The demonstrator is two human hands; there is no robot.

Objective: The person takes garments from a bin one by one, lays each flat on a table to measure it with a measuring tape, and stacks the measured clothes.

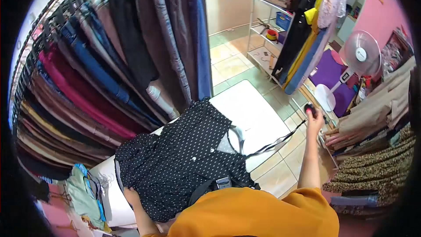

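Observation:
A black garment with white polka dots (193, 149) lies spread over a white table (250, 101). A pale hanger (240, 137) shows in its neck opening. At the lower left, my left hand (131, 195) has its fingers closed on the garment's edge. My right hand (314, 120) is stretched out to the right, past the table, closed round a small dark object with a pink patch (309, 109); I cannot tell what kind it is. A thin black strap (277, 142) runs from near the garment's neck toward this hand.
Trousers on hangers (105, 92) crowd a rack along the left. Folded clothes (83, 193) lie at the table's lower left end. A white fan (360, 54) stands at the right, near stacked clothes (377, 158). A white shelf (263, 26) stands at the back.

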